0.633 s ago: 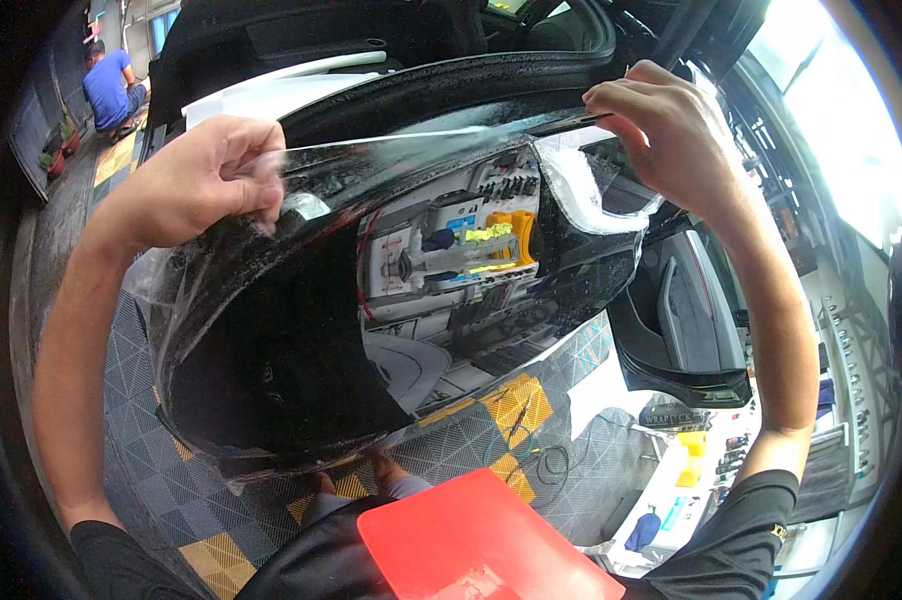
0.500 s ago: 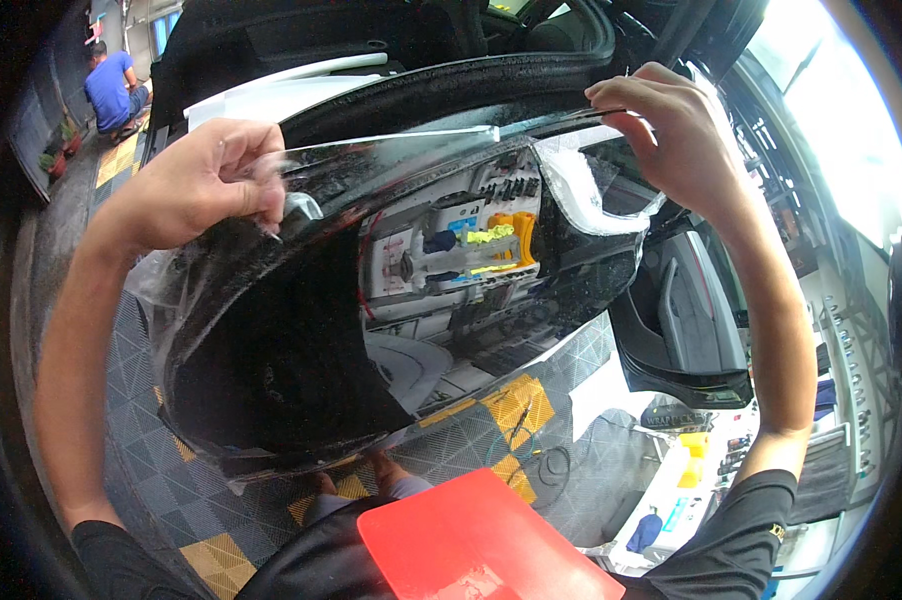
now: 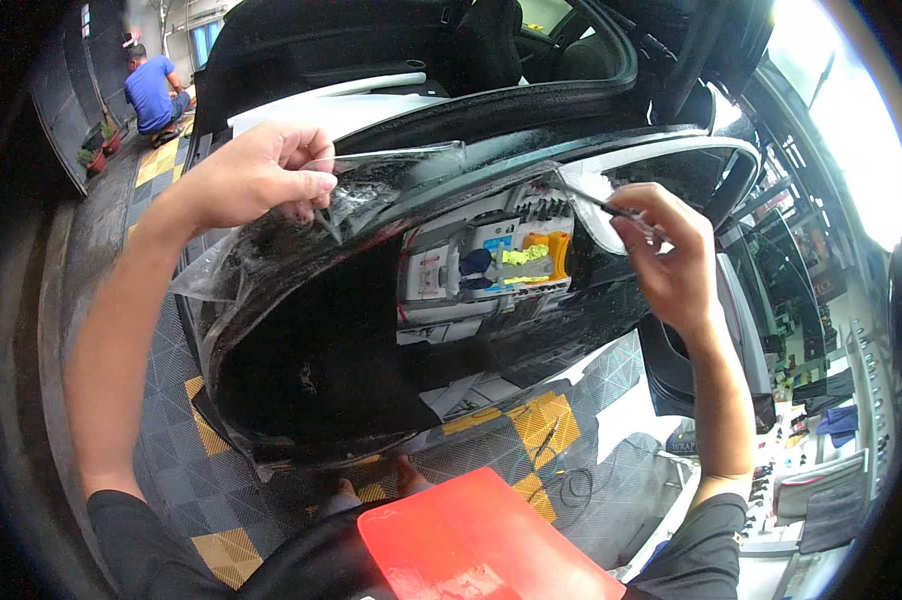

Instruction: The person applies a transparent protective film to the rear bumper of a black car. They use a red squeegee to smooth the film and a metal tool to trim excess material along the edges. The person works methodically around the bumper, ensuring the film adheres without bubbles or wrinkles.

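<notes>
Mostly, clear film (image 3: 359, 203) lies between the hands (image 3: 261, 178).

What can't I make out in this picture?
In the head view:
Slim dark item: its near end, hidden by the right hand.
Clear film: its pinched edge, hidden by the left hand.
Red flat piece: its lower part, cut off by the lower edge.
Crouching person: hands too small to tell.
</notes>
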Demonstrator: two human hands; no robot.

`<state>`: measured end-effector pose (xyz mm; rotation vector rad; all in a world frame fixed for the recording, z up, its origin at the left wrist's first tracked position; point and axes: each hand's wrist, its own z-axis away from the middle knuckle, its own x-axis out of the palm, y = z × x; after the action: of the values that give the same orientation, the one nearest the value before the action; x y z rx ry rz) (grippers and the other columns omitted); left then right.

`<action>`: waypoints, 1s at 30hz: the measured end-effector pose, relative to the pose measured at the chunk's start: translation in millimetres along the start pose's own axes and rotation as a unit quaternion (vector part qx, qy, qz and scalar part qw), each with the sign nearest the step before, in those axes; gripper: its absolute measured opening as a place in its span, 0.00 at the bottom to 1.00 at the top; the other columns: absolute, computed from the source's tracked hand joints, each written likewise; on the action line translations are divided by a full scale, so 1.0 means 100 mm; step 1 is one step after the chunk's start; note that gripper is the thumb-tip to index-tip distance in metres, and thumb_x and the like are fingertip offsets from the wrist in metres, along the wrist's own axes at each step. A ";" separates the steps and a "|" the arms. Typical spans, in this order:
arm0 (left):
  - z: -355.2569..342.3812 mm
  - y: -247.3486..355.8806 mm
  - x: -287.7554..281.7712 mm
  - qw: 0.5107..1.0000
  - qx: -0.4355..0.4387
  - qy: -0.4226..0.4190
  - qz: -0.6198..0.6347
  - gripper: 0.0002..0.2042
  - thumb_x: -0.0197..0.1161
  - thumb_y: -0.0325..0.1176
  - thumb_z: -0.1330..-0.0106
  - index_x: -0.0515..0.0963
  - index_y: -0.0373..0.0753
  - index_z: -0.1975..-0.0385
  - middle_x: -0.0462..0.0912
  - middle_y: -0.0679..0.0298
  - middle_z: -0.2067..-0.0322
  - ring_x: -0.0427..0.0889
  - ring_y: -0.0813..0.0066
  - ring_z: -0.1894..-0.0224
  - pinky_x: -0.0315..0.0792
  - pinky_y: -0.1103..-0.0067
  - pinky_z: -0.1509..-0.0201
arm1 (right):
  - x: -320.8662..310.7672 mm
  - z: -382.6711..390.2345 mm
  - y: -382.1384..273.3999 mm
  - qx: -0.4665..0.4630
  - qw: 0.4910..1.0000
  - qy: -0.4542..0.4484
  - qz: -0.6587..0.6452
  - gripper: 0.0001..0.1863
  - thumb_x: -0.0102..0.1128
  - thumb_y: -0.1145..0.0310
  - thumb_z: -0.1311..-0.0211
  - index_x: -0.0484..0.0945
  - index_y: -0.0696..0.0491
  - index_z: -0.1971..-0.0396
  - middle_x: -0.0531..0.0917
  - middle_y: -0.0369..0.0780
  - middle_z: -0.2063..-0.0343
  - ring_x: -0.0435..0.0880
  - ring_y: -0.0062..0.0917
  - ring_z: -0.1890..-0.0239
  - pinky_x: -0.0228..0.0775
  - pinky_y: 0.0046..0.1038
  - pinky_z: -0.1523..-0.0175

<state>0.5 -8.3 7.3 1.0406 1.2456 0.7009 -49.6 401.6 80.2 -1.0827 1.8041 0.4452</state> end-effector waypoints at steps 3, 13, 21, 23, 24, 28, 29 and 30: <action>-0.04 -0.02 0.06 1.000 0.001 0.022 0.003 0.06 0.62 0.32 0.27 0.74 0.37 0.61 0.85 0.63 0.69 0.84 0.79 0.69 0.77 0.81 0.64 | 0.34 -0.03 -0.06 -0.037 0.996 0.006 -0.080 0.10 0.64 0.82 0.38 0.78 0.57 0.57 0.85 0.47 0.52 0.87 0.41 0.51 0.78 0.33 0.47; -0.58 0.50 0.56 0.900 0.258 0.157 -0.315 0.10 0.65 0.35 0.35 0.86 0.34 0.64 0.86 0.50 0.68 0.86 0.53 0.63 0.78 0.65 0.53 | 0.52 -0.30 0.24 0.070 0.993 0.071 -0.060 0.13 0.62 0.72 0.36 0.84 0.56 0.53 0.82 0.44 0.66 0.80 0.29 0.66 0.72 0.30 0.58; -0.93 0.74 0.52 0.971 0.123 -0.028 -0.205 0.11 0.71 0.36 0.37 0.86 0.33 0.67 0.84 0.64 0.76 0.80 0.78 0.72 0.73 0.77 0.64 | 0.26 -0.72 0.43 0.070 0.995 -0.066 -0.030 0.09 0.66 0.73 0.33 0.86 0.60 0.57 0.83 0.38 0.68 0.81 0.19 0.63 0.72 0.25 0.55; -0.95 0.76 0.49 0.973 0.105 -0.050 -0.198 0.09 0.71 0.33 0.37 0.86 0.31 0.68 0.85 0.62 0.76 0.81 0.79 0.71 0.75 0.78 0.63 | 0.21 -0.80 0.47 0.064 0.991 -0.104 -0.047 0.08 0.68 0.73 0.35 0.87 0.60 0.59 0.82 0.38 0.68 0.82 0.20 0.63 0.72 0.24 0.56; -0.95 0.76 0.49 0.975 0.097 -0.056 -0.193 0.09 0.70 0.32 0.38 0.85 0.31 0.69 0.85 0.62 0.76 0.81 0.79 0.71 0.76 0.79 0.63 | 0.21 -0.83 0.48 0.046 0.992 -0.109 -0.050 0.08 0.69 0.74 0.36 0.87 0.60 0.59 0.82 0.39 0.68 0.82 0.20 0.63 0.72 0.24 0.57; -0.94 0.78 0.48 0.980 0.061 -0.071 -0.178 0.07 0.69 0.29 0.39 0.84 0.30 0.71 0.84 0.62 0.77 0.82 0.79 0.72 0.76 0.80 0.64 | 0.23 -0.86 0.48 0.012 0.992 -0.105 -0.064 0.07 0.69 0.77 0.39 0.85 0.61 0.61 0.82 0.40 0.68 0.83 0.23 0.65 0.73 0.25 0.59; -0.95 0.78 0.48 0.979 0.061 -0.071 -0.179 0.07 0.69 0.29 0.39 0.84 0.30 0.72 0.84 0.62 0.77 0.82 0.79 0.72 0.76 0.79 0.64 | 0.23 -0.87 0.48 0.016 0.992 -0.106 -0.071 0.07 0.69 0.77 0.39 0.85 0.61 0.62 0.82 0.40 0.69 0.83 0.23 0.66 0.73 0.25 0.59; -0.94 0.77 0.47 0.982 0.052 -0.076 -0.167 0.07 0.69 0.29 0.39 0.84 0.30 0.72 0.84 0.61 0.77 0.82 0.77 0.72 0.76 0.79 0.64 | 0.24 -0.87 0.47 0.000 0.994 -0.102 -0.048 0.07 0.69 0.77 0.41 0.85 0.61 0.63 0.82 0.40 0.70 0.83 0.23 0.67 0.72 0.25 0.61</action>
<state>-72.4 86.5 58.5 0.9215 1.2936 0.2944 -139.2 355.9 94.6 -1.0783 1.5673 0.4788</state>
